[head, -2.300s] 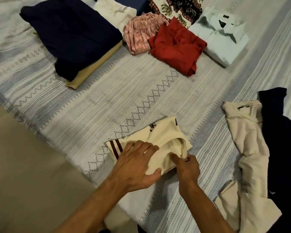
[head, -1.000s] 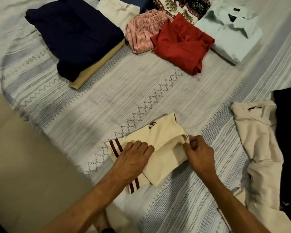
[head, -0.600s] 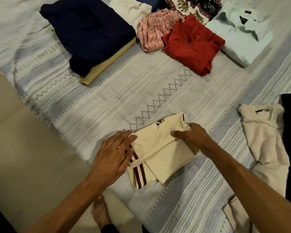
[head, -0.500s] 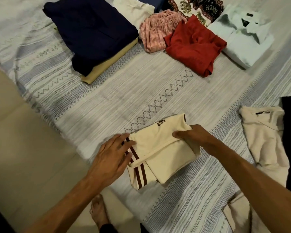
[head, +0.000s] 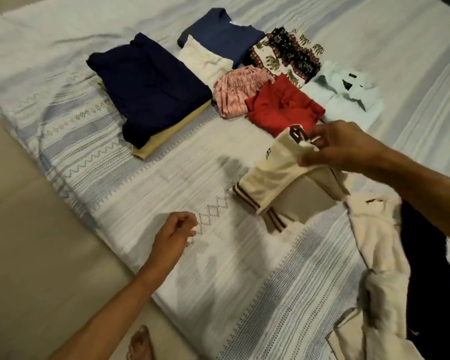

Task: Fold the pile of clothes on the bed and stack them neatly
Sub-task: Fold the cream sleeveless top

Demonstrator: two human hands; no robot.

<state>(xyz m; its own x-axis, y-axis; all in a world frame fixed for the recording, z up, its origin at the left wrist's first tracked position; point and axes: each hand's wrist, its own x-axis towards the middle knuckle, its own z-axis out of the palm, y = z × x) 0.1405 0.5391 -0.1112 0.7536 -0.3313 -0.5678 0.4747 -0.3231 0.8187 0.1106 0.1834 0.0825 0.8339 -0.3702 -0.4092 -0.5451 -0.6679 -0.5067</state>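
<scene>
A folded cream garment with maroon stripes [head: 273, 175] is held above a striped bedspread [head: 166, 183] at about 3 o'clock in the frame, pinched at its upper end between the curled fingers and thumb of the right hand [head: 333, 146], its striped lower end hanging free. The left hand [head: 174, 235] is seen at 7 o'clock, just above the bedspread, fingers loosely curled and nothing held. Across the top of the bed, from 11 to 1 o'clock, folded clothes are laid out: a navy garment [head: 146, 84] stacked on a tan one [head: 166, 133], a white piece [head: 203, 61] lying on a blue top [head: 224, 40], an elephant-print cloth [head: 289, 53], a pink striped item [head: 237, 92], a red garment [head: 281, 107] overlapping it, and a pale blue collared shirt [head: 346, 100]. At 4 to 5 o'clock, an unfolded cream collared shirt [head: 374, 242] is sprawled beside a dark garment [head: 426, 255]. A bare foot [head: 139, 344] is visible on the floor at 6 o'clock.
</scene>
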